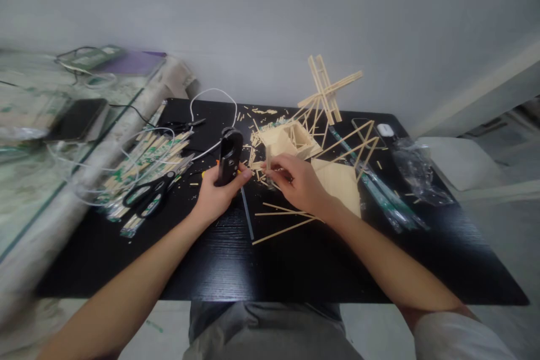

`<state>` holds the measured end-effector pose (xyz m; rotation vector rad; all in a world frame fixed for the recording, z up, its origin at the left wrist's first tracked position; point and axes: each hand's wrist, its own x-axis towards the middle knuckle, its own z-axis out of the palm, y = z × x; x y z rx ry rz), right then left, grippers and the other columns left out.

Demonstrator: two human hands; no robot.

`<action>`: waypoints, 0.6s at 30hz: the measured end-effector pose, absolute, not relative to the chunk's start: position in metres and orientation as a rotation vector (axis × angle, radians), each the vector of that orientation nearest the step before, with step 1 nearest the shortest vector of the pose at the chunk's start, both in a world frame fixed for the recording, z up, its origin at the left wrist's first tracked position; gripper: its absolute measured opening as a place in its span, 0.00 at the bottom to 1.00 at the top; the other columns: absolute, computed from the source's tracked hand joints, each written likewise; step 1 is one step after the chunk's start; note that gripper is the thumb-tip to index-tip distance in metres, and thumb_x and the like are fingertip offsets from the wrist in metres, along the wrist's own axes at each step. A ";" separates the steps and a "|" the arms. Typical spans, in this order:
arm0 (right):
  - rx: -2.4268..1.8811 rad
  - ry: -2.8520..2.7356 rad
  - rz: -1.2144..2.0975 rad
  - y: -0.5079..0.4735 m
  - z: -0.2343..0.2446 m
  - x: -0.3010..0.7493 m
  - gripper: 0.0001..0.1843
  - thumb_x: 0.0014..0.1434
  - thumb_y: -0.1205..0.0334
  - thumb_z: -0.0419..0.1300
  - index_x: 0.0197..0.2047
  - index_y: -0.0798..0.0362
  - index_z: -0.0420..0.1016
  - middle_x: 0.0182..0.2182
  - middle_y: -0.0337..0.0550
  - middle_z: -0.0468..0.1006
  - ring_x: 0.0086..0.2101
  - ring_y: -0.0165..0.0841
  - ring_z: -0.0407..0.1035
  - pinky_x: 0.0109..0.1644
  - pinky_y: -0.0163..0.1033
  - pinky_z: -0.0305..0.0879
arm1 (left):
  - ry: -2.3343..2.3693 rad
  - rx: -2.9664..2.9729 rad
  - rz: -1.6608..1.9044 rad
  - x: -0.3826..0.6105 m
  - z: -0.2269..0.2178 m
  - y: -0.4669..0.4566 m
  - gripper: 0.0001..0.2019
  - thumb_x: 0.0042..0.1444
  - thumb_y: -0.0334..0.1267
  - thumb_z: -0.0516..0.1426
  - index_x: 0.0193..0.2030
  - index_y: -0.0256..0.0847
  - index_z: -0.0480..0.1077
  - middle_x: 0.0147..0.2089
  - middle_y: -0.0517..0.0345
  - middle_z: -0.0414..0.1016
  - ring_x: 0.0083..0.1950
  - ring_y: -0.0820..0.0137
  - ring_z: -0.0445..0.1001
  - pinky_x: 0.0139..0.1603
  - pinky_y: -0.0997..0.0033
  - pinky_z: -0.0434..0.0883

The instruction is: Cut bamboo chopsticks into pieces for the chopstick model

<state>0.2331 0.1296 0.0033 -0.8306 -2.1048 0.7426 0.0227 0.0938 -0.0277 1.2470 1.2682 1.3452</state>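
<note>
Two hands busy | left hand (217,197) wraps round black glue gun (230,164), left of wooden model (279,140) | right hand (302,183) pinches small piece (269,158) just beside model, maybe so it stays still

Tabletop (219,281) black, fine streaky grain in the glare. Hand tool (230,158) black, bits of orange and yellow by its handles. Loose sticks (283,232) pale straw, cross-shaped frame (324,93) same. Square board (340,183) cream. Stick bundles (139,169) tan, patchy green print. Clear wrappers (379,197) also green-printed. Scissors (148,194) black. Cable (213,89), small case (385,130) white. Flat item (130,63) purple. Wall (270,22) plain grey, trousers (270,333) grey, sleeve (459,337) pale grey.
</note>
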 end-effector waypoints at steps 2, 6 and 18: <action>-0.832 -2.135 0.730 0.127 0.010 0.233 0.11 0.74 0.61 0.55 0.52 0.51 0.78 0.41 0.47 0.80 0.41 0.36 0.75 0.47 0.42 0.73 | 1.256 1.189 1.395 0.023 -0.025 0.092 0.17 0.55 0.51 0.68 0.40 0.39 0.78 0.23 0.66 0.64 0.21 0.79 0.58 0.21 0.74 0.55; -0.837 -2.195 0.829 0.123 0.021 0.236 0.14 0.75 0.60 0.54 0.54 0.52 0.79 0.40 0.45 0.82 0.38 0.35 0.75 0.45 0.41 0.70 | 1.202 1.077 1.512 0.023 -0.020 0.091 0.22 0.54 0.56 0.68 0.44 0.40 0.76 0.20 0.71 0.56 0.18 0.79 0.54 0.19 0.75 0.53; -1.113 -2.261 1.118 0.096 0.013 0.265 0.17 0.75 0.55 0.55 0.56 0.54 0.79 0.27 0.37 0.78 0.27 0.30 0.71 0.35 0.36 0.65 | 1.361 1.417 1.263 0.015 -0.026 0.094 0.17 0.57 0.52 0.67 0.36 0.38 0.78 0.28 0.60 0.75 0.24 0.76 0.64 0.24 0.74 0.61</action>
